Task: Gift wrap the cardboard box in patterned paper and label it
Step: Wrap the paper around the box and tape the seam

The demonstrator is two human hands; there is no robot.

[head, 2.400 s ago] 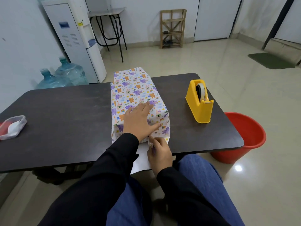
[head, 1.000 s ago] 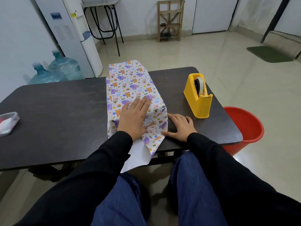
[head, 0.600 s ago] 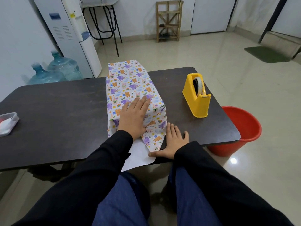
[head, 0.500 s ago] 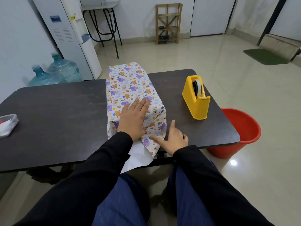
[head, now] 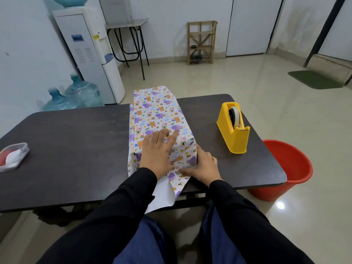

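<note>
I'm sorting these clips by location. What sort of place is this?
Likely a plain office or workroom: a water dispenser with spare bottles beside it, a tape dispenser on the dark table, and a bare tiled floor.

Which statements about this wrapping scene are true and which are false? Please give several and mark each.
The left hand lies flat on top of the wrapped box. True.
The tape dispenser is green. False: it is yellow.
The right hand presses against the box's near right side. True.
The red bucket stands on the table. False: it stands on the floor.
The paper flap at the near end is taped shut. False: it hangs loose over the table edge.
</note>
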